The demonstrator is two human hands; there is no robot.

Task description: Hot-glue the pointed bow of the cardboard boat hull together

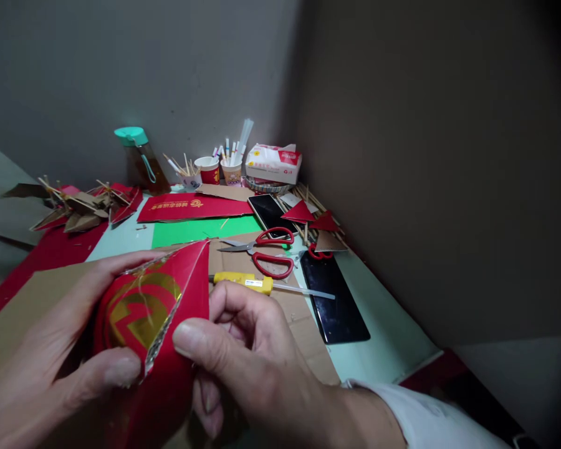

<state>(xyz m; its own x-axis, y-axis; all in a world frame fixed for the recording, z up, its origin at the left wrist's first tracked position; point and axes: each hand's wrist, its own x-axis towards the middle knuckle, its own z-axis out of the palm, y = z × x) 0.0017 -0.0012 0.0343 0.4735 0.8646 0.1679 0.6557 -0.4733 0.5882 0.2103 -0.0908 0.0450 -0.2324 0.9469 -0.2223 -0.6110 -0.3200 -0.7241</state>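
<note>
A folded red cardboard piece (144,307) with a gold printed emblem is held up in front of me. Glossy strands, perhaps glue, run along its torn-looking corrugated edge. My left hand (70,349) grips its left side, thumb at the lower front. With thumb and bent fingers, my right hand (252,355) pinches the right-hand flap. Just beyond the right hand lies a yellow glue gun (243,282) with a translucent stick out of its back. Red-handled scissors (273,254) rest open behind it. The far side of the cardboard is hidden.
Two dark phones (339,305) lie to the right, near red paper triangles (325,221) and thin sticks. Along the wall stand a bottle (143,159), cups of sticks (232,171) and a tissue pack (273,163). Cardboard boat-like crafts (86,206) sit at left.
</note>
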